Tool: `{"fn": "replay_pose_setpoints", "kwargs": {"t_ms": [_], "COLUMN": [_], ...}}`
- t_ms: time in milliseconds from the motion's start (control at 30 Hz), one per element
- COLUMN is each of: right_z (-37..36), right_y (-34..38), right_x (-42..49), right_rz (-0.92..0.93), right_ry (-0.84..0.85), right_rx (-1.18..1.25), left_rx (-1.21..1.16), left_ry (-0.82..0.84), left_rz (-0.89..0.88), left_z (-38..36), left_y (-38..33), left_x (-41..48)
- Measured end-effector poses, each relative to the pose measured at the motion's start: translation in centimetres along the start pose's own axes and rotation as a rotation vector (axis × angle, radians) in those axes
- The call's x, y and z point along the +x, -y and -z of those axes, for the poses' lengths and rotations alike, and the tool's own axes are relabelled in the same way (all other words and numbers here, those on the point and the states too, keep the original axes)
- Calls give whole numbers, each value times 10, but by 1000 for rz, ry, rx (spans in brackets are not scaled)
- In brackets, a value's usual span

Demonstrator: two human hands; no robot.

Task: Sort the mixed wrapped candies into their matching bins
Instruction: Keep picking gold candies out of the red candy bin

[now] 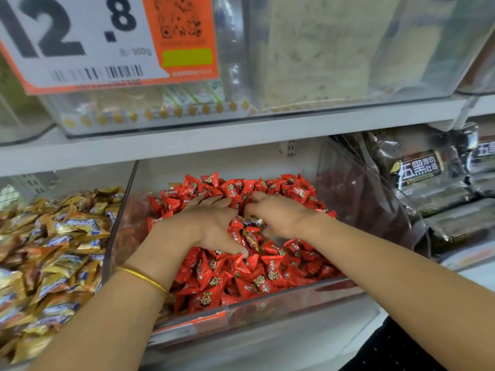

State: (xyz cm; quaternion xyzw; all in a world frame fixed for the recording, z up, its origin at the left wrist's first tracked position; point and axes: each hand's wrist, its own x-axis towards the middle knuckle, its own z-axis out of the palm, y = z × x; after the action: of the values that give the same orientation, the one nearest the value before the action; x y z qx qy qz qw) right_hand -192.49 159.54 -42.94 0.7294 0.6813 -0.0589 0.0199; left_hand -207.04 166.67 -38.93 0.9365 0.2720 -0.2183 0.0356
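Observation:
Both of my hands are inside the clear middle bin (267, 301), which is full of red wrapped candies (241, 274). My left hand (211, 223) lies palm down on the red pile with fingers spread. My right hand (276, 215) is cupped beside it, fingers curled down into the candies. Between the two hands lie a few gold-and-blue wrapped candies (253, 223) among the red ones; whether my right hand grips any of them is hidden. The bin to the left (53, 253) holds a heap of matching gold-and-blue candies.
Dark packaged bars (439, 194) fill the bin at the right. A white shelf (214, 137) crosses above, carrying clear bins and a large orange-and-white price tag (107, 41). A gold bracelet (143, 278) circles my left wrist.

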Motion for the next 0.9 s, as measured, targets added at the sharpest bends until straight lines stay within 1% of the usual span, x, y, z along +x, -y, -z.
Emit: {"fn": "replay_pose_setpoints", "kwargs": {"t_ms": [67,133,167,233,267,300,333,400,433,467,500,533,567,633,700,733,767,833,900], "right_z": [1,0,1,7,12,18,24,33,36,38,39,39,38,35,35,35,34,33,32], "right_y": [1,-5,-9,-16,-19,-22,-23,-27,-29,-30,-31,-31,-31,-29,-25,-23,-22,-20,-20], "right_x": [-2,-4,-7,-15,-20,-26,-33,-43,-47,-50,-53,-54,-55,-55,-55,-54,-53,-53,-55], "right_rz": [24,-8,-44,-156,-226,-302,-379,-508,-555,-599,-636,-659,-655,-591,-576,-607,-638,-655,-657], "right_ry": [1,25,7,-104,-171,-223,-256,-269,-247,-204,-142,-85,-39,54,106,93,66,35,37], "right_rx": [-80,-82,-20,235,433,692,1000,1644,1916,2132,2286,2382,2428,2429,2341,2265,2160,1926,1771], "left_rx": [-15,-32,-47,-73,-79,-83,-91,-108,-114,-121,-133,-154,-181,-226,-232,-222,-209,-156,-94], "left_ry": [-9,-10,-8,1,2,1,1,1,2,2,0,-9,-27,-106,-208,-226,-210,-113,-44], "left_rz": [-15,-32,-40,-57,-67,-76,-82,-92,-99,-104,-106,-107,-111,-137,-205,-256,-310,-387,-394], "left_z": [0,0,1,1,1,1,1,1,1,1,0,-1,-1,-2,-2,-2,-4,-10,-15], "left_y": [1,3,4,6,7,7,7,7,7,7,7,6,5,0,-8,-14,-21,-32,-36], "left_x": [-2,-4,-4,-5,-6,-6,-5,-4,-4,-3,-3,-3,-3,-3,-3,-4,-4,-4,-3]}}
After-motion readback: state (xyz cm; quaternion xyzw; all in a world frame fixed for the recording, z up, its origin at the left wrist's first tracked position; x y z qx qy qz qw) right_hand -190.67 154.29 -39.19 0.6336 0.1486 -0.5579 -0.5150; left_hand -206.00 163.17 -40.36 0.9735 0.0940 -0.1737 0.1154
